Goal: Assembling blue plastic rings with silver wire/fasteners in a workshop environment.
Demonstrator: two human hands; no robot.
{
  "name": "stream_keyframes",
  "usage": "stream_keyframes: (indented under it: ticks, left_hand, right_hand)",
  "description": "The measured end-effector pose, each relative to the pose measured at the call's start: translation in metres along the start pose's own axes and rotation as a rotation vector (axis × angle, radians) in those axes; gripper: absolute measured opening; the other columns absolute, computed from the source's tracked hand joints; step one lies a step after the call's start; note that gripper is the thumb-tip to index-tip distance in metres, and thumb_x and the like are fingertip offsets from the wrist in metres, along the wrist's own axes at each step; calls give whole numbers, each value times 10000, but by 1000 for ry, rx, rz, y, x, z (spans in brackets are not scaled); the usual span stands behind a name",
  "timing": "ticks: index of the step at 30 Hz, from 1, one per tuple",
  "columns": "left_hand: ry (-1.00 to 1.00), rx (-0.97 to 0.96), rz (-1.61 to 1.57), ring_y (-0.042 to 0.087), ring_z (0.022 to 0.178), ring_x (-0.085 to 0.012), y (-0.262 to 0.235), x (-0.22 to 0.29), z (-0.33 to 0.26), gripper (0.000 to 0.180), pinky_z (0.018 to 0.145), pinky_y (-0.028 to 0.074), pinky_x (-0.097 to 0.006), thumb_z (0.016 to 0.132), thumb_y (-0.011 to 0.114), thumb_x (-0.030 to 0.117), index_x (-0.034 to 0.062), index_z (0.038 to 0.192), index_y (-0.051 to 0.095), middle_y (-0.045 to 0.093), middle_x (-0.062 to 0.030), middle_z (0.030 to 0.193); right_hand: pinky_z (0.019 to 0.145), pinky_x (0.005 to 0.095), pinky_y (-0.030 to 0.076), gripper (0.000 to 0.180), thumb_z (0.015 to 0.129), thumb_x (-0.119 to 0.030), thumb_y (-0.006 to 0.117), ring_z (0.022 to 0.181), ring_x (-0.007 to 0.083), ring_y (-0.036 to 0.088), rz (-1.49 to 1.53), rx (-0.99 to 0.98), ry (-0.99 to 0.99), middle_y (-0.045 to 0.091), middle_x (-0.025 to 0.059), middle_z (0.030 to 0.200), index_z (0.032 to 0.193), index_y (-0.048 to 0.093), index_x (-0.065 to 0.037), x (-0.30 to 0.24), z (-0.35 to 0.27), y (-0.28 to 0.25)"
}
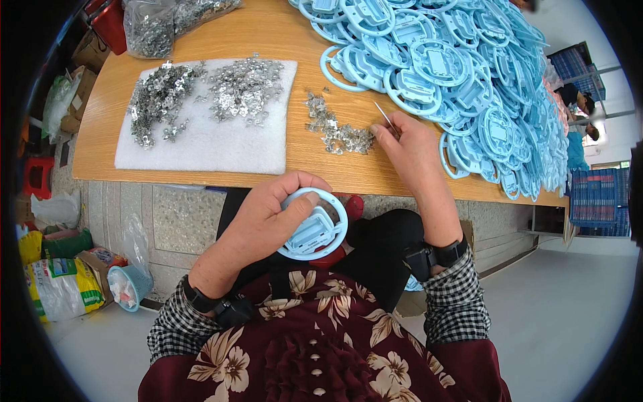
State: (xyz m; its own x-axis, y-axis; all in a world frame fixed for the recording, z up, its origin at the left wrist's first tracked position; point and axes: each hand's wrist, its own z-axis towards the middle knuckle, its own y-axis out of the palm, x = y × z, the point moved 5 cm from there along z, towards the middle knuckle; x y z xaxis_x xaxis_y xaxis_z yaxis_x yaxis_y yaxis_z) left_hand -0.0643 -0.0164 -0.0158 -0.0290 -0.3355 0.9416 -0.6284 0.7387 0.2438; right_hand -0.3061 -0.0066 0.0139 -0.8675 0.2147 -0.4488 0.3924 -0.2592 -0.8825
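Note:
My left hand [264, 211] holds a light blue round plastic part [316, 234] over my lap, just off the table's front edge. Its thumb lies across the open ring, and a box-shaped recess faces up inside. Over the table, my right hand [412, 147] is closed on a thin pointed metal tool [384, 114], its tip sticking out past the thumb and fingers. Most of that tool is hidden in the grip. Right beside those fingers, a loose strip of small silvery metal pieces [341, 137] lies on the bare wood.
A white foam pad [201, 157] carries two heaps of metal pieces. Behind it sit clear bags of metal pieces [151, 30] and a red container [107, 27]. Blue plastic parts [439, 63] pile high along the table's right. A blue basket [137, 288] stands on the floor at left.

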Motion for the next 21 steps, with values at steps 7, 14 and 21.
stream_keyframes:
  ticks: [7,14,21]
  left_hand:
    - [-30,11,-23,654,859,-65,0,-3,1,213,766,545,-233,1017,516,125,-1,1157,616,709,-38,982]
    - [-25,26,-18,642,881,-63,-2,-4,2,197,782,535,-235,1020,511,121,25,1161,609,696,-29,1002]
    - [-15,18,12,622,906,-62,1,8,10,197,804,513,-234,1026,534,171,44,1152,616,675,-6,998]
  right_hand:
    - [598,301,440,223,909,-212,700,637,114,548,50,-105,135,671,65,741,984,703,-3,5,23,4]
    - [618,289,453,163,883,-109,727,657,103,537,10,1,-36,652,43,744,996,688,2,4,11,5]
    - [571,254,432,132,857,-71,742,614,96,525,161,165,-215,589,45,693,935,659,-3,-9,-9,-8]
